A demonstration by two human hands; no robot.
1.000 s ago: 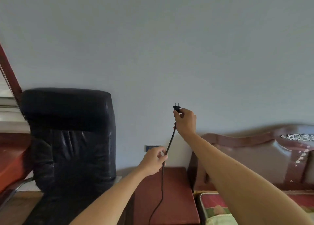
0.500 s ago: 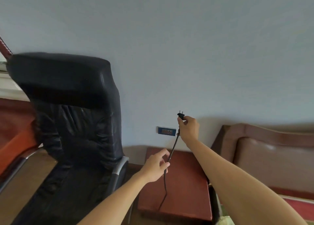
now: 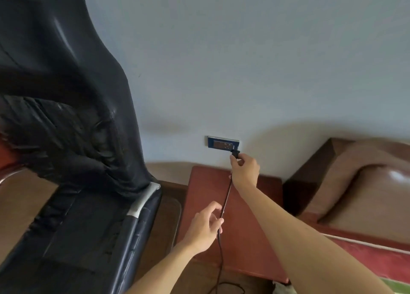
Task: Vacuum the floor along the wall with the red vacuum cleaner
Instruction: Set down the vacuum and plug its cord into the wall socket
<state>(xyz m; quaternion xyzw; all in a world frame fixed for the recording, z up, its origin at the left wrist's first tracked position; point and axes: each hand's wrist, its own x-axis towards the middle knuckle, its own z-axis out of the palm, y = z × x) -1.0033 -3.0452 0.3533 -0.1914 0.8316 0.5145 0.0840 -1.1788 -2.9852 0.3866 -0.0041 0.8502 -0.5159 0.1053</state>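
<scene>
**Plug brought up to the wall socket**

Since half a second ago our right hand (image 3: 244, 170) has carried the black plug (image 3: 235, 153) down and over to the blue wall socket (image 3: 223, 142), and our view has dropped closer to it. The plug now sits at the socket's right end; we cannot tell whether its pins are in. Our right grip is pinched closed around the plug body, arm stretched forward. Our left hand (image 3: 205, 226) is lower, its grip closed loosely on the black cord (image 3: 225, 201), which runs taut between both hands above the red-brown desk (image 3: 202, 187) and trails to the floor. The red vacuum cleaner is out of view. A black chair (image 3: 73, 138) stands left.
</scene>
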